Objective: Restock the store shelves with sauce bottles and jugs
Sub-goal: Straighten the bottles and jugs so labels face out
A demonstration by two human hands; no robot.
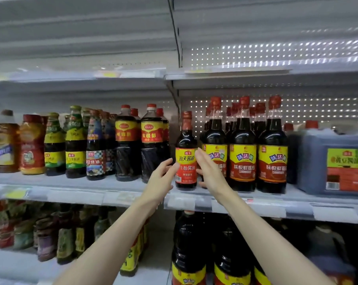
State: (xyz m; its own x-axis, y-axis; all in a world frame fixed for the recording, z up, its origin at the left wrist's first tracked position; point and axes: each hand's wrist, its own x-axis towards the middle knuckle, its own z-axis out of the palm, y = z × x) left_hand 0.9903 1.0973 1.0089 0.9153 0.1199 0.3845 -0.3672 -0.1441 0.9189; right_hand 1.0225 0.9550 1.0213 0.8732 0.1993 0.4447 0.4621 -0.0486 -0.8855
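A small dark soy sauce bottle [185, 153] with a red cap and a yellow and red label stands upright near the front of the middle shelf [112, 185]. My left hand [161, 177] touches its left side with straight fingers. Against its right side lies my right hand [210, 168], fingers straight. Neither hand is curled round the bottle. Taller dark bottles [242, 149] with yellow and red labels stand just to its right.
A big dark jug [336, 161] sits at the shelf's far right. Left of the small bottle stand two wide dark bottles [151, 142] and several mixed sauce bottles [75, 140]. The lower shelf holds large dark bottles [189, 249]. The shelf above looks bare.
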